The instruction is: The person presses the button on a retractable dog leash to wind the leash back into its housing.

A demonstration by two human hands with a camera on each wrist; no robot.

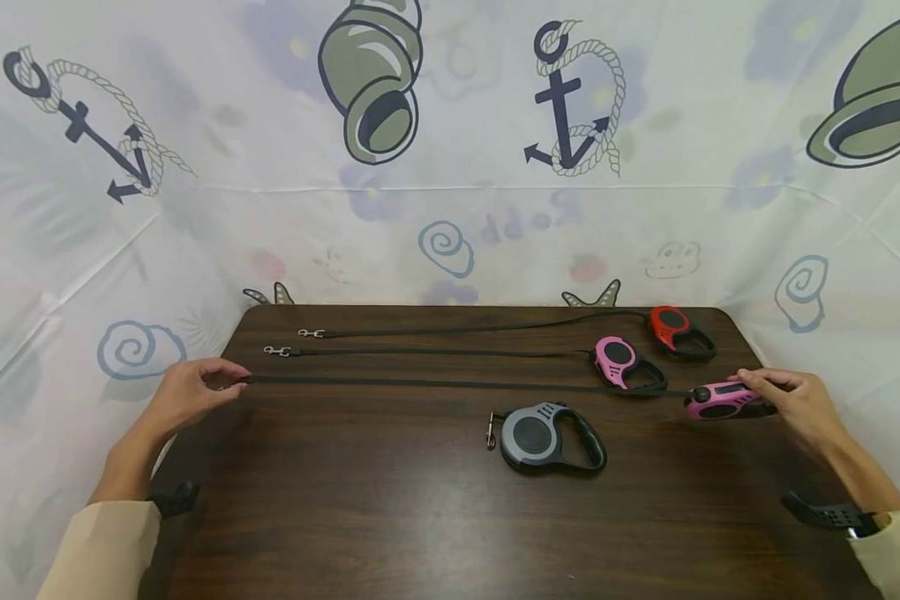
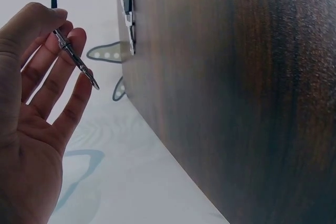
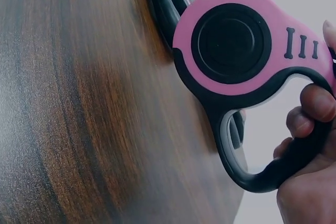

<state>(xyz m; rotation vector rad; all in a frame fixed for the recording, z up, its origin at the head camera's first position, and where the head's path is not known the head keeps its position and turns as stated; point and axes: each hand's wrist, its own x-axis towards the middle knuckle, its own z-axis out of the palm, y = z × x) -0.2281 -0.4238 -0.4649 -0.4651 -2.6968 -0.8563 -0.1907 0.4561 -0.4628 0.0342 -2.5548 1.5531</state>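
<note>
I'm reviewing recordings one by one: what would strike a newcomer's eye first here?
Probably the black strap, drawn out over the table between the left hand, which pinches its end, and the pink leash held in the right hand. Farther back lie a second pink leash and a red leash; nearer sits a grey leash.

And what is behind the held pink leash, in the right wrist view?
Part of another leash, the tabletop and white cloth. A dark piece, seen through the handle, is unclear. The held pink leash covers the rest.
</note>
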